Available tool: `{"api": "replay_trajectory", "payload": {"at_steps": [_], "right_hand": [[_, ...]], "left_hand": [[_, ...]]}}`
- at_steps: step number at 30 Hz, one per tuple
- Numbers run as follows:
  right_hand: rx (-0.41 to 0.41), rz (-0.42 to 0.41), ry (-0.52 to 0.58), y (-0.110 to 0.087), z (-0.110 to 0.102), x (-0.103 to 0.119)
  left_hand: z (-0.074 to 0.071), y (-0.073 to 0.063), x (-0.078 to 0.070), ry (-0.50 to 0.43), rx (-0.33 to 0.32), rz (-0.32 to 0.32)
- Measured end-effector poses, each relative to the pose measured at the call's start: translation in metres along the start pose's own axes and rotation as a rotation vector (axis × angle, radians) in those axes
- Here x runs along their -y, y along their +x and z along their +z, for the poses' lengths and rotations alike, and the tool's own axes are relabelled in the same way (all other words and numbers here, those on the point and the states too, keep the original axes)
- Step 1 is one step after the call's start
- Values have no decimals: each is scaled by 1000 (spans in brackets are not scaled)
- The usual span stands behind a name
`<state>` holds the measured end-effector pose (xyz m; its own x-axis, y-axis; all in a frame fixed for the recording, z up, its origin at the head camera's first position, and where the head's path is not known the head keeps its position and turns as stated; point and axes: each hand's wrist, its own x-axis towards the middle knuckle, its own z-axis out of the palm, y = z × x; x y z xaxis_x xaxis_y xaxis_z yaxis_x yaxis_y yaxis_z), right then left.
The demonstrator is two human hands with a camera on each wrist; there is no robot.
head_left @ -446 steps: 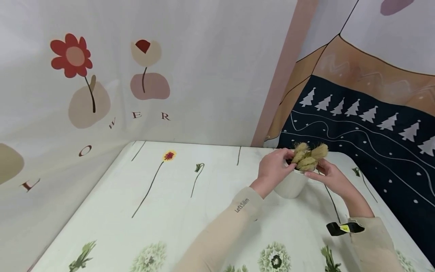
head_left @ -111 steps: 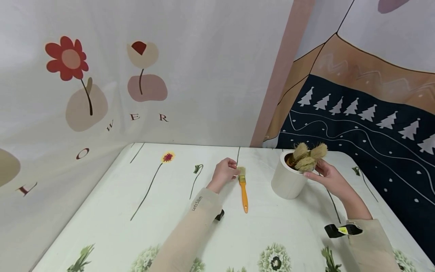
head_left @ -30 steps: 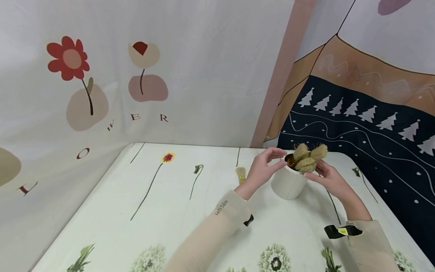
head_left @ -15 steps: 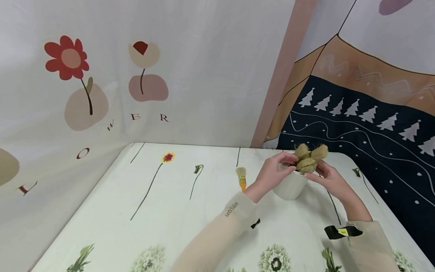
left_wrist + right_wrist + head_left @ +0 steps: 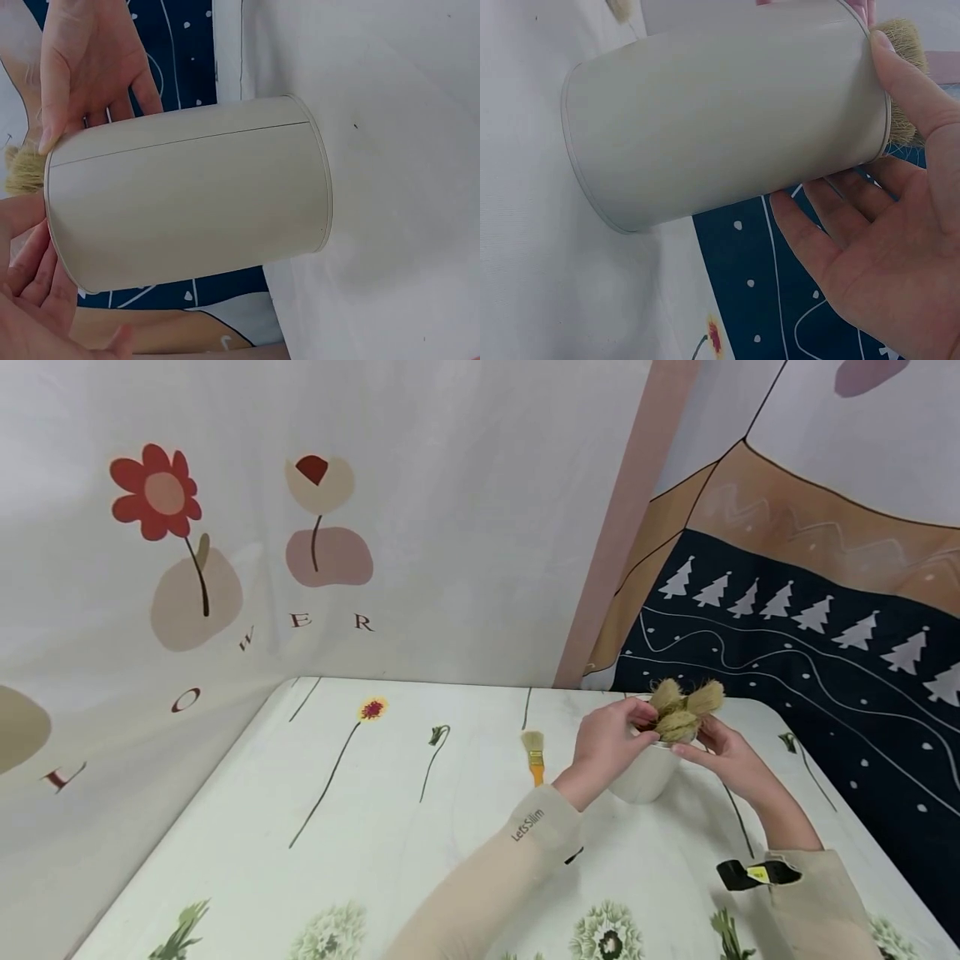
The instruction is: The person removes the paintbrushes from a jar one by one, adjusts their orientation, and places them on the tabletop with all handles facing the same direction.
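Observation:
A white cylindrical pot (image 5: 641, 781) stands upright on the table's right side. Pale bristle heads of several paintbrushes (image 5: 678, 725) poke out of its top. My right hand (image 5: 738, 764) holds the pot near the rim; in the right wrist view its thumb (image 5: 911, 82) lies at the rim with the fingers along the side. Curled fingers of my left hand (image 5: 606, 745) are right at the bristles on the opposite side of the rim; I cannot tell whether they pinch a brush. The brush handles are hidden inside the pot.
Left of the pot lies a paintbrush (image 5: 533, 753) with an orange handle, its lower end hidden by my left forearm. The flower-printed tablecloth (image 5: 405, 860) meets a pale printed curtain (image 5: 450, 527) behind and a dark blue tree-patterned cloth (image 5: 795, 668) at right.
Since several seconds ago, a paintbrush has been laid on the table and let go. In the last second my left hand has moved right, up to the bristles. The right hand has stayed put.

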<state>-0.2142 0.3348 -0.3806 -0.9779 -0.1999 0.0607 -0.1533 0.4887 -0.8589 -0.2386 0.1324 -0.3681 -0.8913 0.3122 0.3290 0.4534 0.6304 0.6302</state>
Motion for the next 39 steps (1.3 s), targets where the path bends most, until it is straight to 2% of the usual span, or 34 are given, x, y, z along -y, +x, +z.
{"api": "replay_trajectory", "payload": {"at_steps": [9,19,26,31,39], "right_hand": [[-2,-13,-8,-1,-1,1],[-1,-11,5,-1,-2,-2],[-2,-1,4,-1,-2,-2],[-7,-4,3,-1,-1,-1],[-18,2,-14,0,1,0]], "left_hand": [[1,3,-8,193,-9,19],[1,6,-13,243,33,1],[3,6,-13,301,14,13],[5,6,-10,299,-13,21],[6,6,-4,200,-48,45]]}}
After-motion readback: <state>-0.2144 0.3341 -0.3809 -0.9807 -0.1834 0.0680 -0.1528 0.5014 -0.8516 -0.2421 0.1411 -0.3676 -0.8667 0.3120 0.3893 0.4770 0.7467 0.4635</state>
